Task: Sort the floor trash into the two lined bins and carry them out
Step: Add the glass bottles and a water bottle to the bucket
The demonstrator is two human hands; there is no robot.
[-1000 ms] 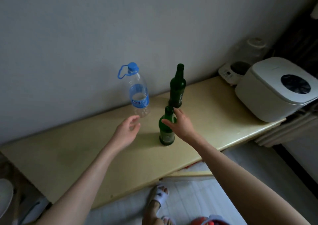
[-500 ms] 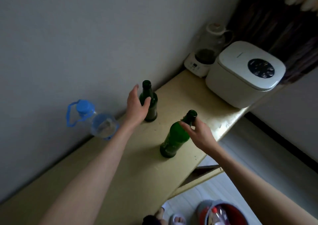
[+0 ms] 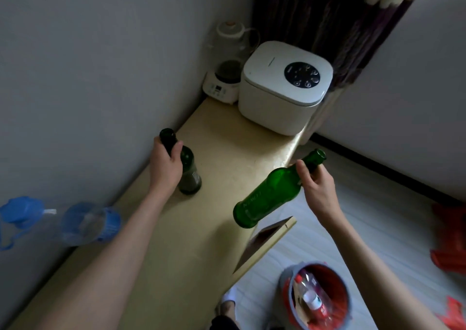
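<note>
Over countertop (image 3: 227, 138): left hand (image 3: 165, 164) is gripping dark bottle (image 3: 187, 173) neck at 10 o'clock; right hand (image 3: 316, 186) is gripping tilted green bottle (image 3: 272, 193) neck at 3.

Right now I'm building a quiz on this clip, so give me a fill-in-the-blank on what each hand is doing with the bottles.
1. The right hand holds the lifted green bottle by its ____.
2. The left hand grips the dark bottle that stands on the ____.
3. The plastic bottle by the wall has a ____ cap.
4. The bin on the floor has a ____ liner.

Missing words: neck; table; blue; red
</note>
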